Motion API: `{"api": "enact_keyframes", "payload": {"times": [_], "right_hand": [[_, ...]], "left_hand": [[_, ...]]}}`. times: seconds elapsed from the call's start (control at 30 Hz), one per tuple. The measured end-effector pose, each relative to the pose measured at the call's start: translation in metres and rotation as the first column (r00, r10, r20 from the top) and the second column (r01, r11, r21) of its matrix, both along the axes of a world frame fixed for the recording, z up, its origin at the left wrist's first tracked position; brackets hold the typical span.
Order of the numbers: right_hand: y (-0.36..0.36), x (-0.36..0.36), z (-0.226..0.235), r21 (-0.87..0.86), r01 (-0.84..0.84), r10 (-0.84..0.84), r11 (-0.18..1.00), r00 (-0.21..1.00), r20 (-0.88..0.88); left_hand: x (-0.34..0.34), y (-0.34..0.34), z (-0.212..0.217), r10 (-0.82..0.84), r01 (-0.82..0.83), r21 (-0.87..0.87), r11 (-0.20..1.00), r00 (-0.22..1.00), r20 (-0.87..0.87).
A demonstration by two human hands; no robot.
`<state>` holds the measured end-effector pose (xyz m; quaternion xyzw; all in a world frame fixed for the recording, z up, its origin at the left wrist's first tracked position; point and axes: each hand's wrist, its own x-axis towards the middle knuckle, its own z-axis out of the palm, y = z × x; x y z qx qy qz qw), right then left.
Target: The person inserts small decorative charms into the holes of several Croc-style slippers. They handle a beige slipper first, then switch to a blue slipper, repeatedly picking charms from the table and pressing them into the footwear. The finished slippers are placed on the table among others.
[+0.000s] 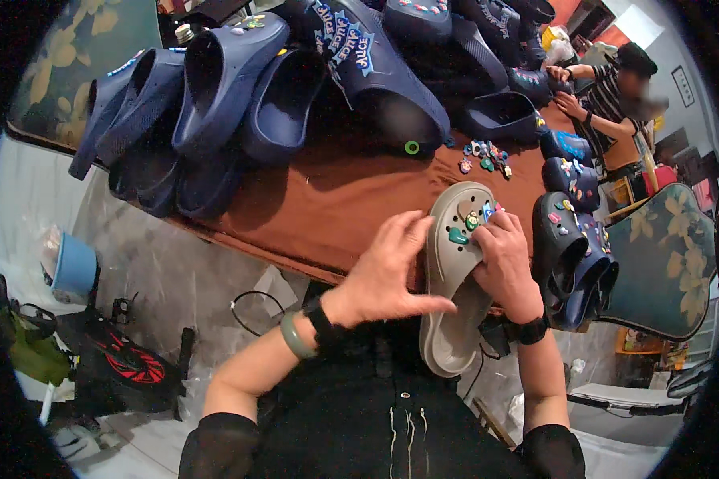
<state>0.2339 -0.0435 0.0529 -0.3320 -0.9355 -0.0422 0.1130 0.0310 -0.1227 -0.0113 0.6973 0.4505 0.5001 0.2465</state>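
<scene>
Left hand: thumb and fingers spread wide, at left edge of taupe perforated foam clog. Right hand: fingers bent, gripping clog's upper; can't tell if pinching a charm. Glossy green plastic charm just left of right fingertips. Loose multicoloured charm pile beyond them, on brown cloth-covered table.

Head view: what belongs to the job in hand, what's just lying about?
In use:
beige clog, right hand gripping it
left hand, open beside it (contact unclear)
charms on its upper
loose charms on brown-covered table
navy clogs, probably

Lying about:
blue bucket
floral chair, apparently
</scene>
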Motion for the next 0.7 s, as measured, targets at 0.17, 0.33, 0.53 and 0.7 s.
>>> {"api": "enact_keyframes", "payload": {"times": [0.17, 0.33, 0.53, 0.7], "right_hand": [[-0.006, 0.012, -0.009, -0.01, 0.019, -0.02, 1.0, 0.996, -0.084], [0.001, 0.035, 0.01, -0.243, -0.1, 0.056, 0.965, 0.981, -0.183], [0.013, 0.032, 0.013, -0.305, -0.102, 0.093, 0.947, 0.995, -0.044], [0.01, 0.032, 0.011, -0.324, -0.078, 0.043, 0.943, 0.993, -0.114]], "left_hand": [[0.044, 0.0, -0.006, 0.022, -0.054, -0.106, 0.993, 0.961, -0.276], [0.051, -0.003, -0.02, 0.07, -0.082, -0.034, 0.996, 0.96, -0.27], [0.056, -0.002, -0.026, 0.11, -0.121, -0.027, 0.992, 0.959, -0.262], [0.054, -0.001, -0.025, 0.095, -0.108, -0.039, 0.993, 0.965, -0.243]]}}
